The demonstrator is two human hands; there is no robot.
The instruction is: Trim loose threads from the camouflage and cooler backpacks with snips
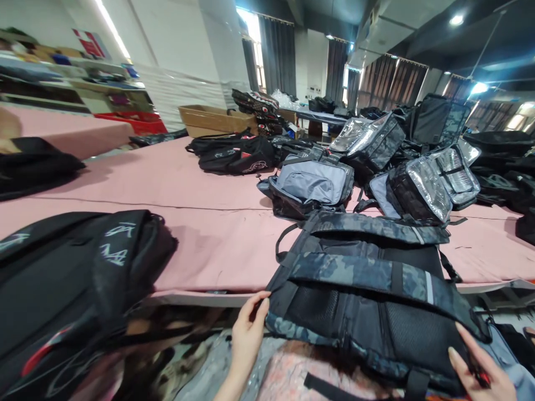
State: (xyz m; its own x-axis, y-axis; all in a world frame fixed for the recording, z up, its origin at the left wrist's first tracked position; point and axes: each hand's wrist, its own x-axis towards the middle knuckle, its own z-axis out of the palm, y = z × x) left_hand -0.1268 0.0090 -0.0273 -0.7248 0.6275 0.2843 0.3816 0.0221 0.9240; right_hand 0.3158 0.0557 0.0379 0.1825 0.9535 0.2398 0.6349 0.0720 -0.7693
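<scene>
A camouflage backpack (359, 312) lies strap side up over the table's front edge, its two padded straps and mesh back panel showing. My left hand (249, 320) pinches its left end between thumb and fingers. At the backpack's right end, my right hand (485, 365) grips the edge with thumb and forefinger. A small red and black object (480, 379) sits within that palm, too hidden to name. Just beyond stands an open backpack (313, 181) with a grey lining. To its right is another opened bag (430, 178) with silvery lining.
The pink-covered table (217, 239) runs across the view. A black backpack (67, 267) with white lettering hangs over its front edge at left. Further back are more black bags (234, 153), a cardboard box (217, 118) and a red crate (142, 122). Another person's hand (8, 131) shows at far left.
</scene>
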